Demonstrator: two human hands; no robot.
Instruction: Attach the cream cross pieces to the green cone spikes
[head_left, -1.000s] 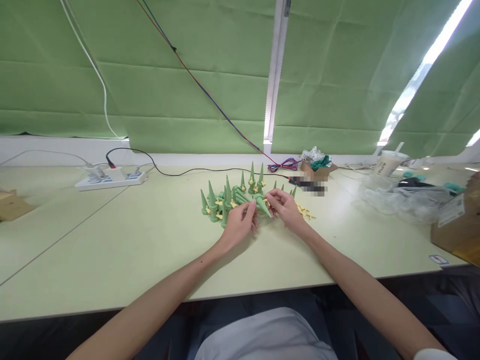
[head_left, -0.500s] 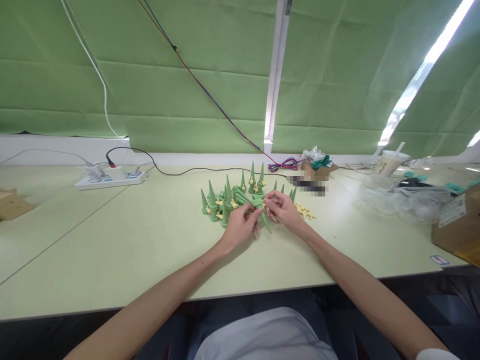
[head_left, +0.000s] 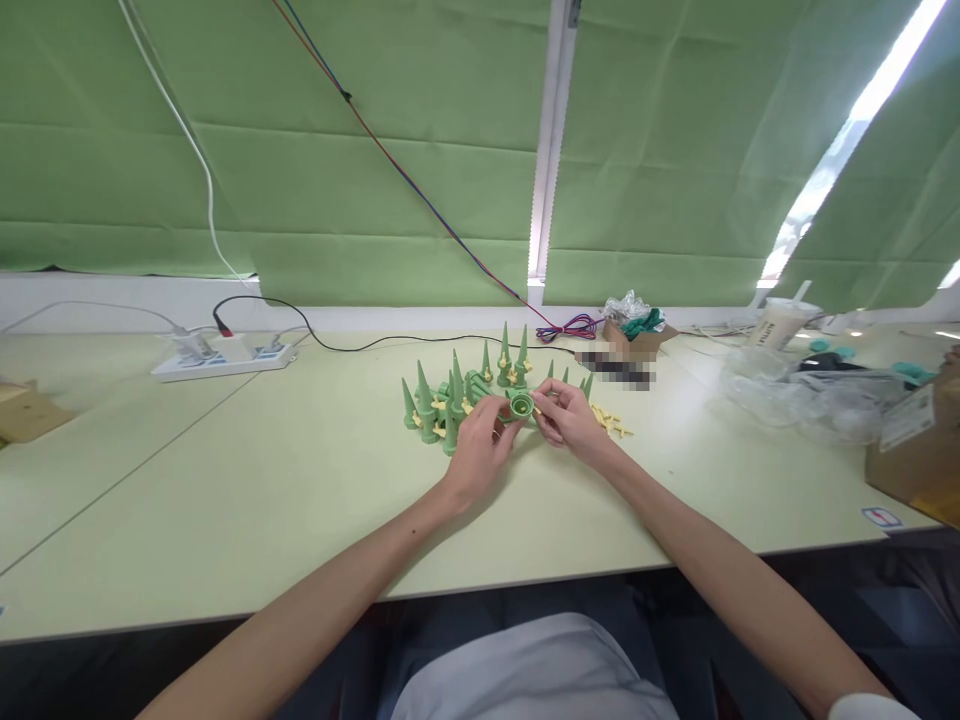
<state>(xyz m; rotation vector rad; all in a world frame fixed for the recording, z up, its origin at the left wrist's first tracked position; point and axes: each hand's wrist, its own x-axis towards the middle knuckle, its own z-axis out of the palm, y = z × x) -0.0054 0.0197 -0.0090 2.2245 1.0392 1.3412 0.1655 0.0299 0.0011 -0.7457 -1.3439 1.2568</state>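
Note:
Between my two hands a green cone (head_left: 521,405) is held with its round, hollow base turned toward me. The fingers of my left hand (head_left: 484,445) are closed on its left side. My right hand (head_left: 568,420) pinches at its right rim; any small part between those fingertips is too small to make out. Several green cones (head_left: 424,400) with small yellow pieces on them stand upright to the left and behind my hands. Right of my right hand lies a pile of yellow pieces (head_left: 611,420), partly hidden by it.
A white power strip (head_left: 225,360) lies at the back left, near a cardboard piece (head_left: 30,412). At the back right are a small open box (head_left: 641,340), a lidded cup (head_left: 780,325), clear plastic bags (head_left: 795,395) and a large cardboard box (head_left: 915,450).
The held cone has turned: its tip pointed down toward the table's front edge before, and now its open base faces me. Both hands have stayed nearly in place.

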